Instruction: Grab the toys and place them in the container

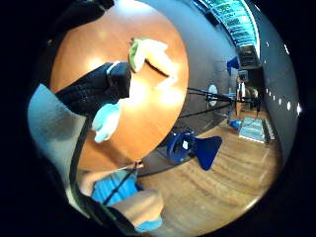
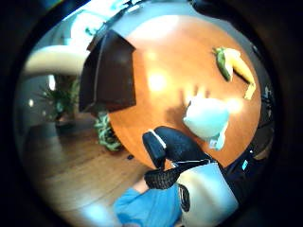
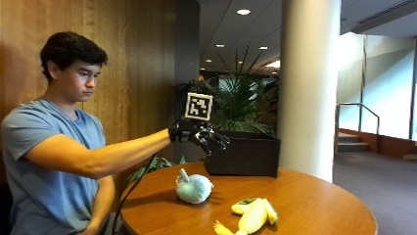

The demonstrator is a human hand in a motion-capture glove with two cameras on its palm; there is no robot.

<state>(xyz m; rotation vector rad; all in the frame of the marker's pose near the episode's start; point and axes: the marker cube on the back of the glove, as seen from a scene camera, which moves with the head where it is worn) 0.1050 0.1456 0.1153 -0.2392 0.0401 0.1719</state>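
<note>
Just below my right hand (image 3: 198, 134), on the round wooden table (image 3: 312, 196), sits the pale round toy (image 3: 194, 188) with its little stem pointing up. My gloved hand hangs in the air above the table, arm stretched out from my shoulder, fingers relaxed and slightly bent downward, holding nothing. From the palm's thumb side, the same pale toy (image 2: 207, 118) lies on the wood beneath my fingertips (image 2: 156, 142), not touching them; from the little finger side it shows as a light shape (image 1: 106, 121) close under a black finger (image 1: 98, 86).

Farther out from my hand, toward the table's near edge, lies the yellow and green plush toy (image 3: 251, 215), stretched flat on the wood, well apart from the pale one. It also appears in both palm views (image 2: 234, 66) (image 1: 150, 54).

Just beyond my fingers, at the table's far edge, stands the dark square container (image 3: 242, 155), upright with its top open (image 2: 108, 71).
</note>
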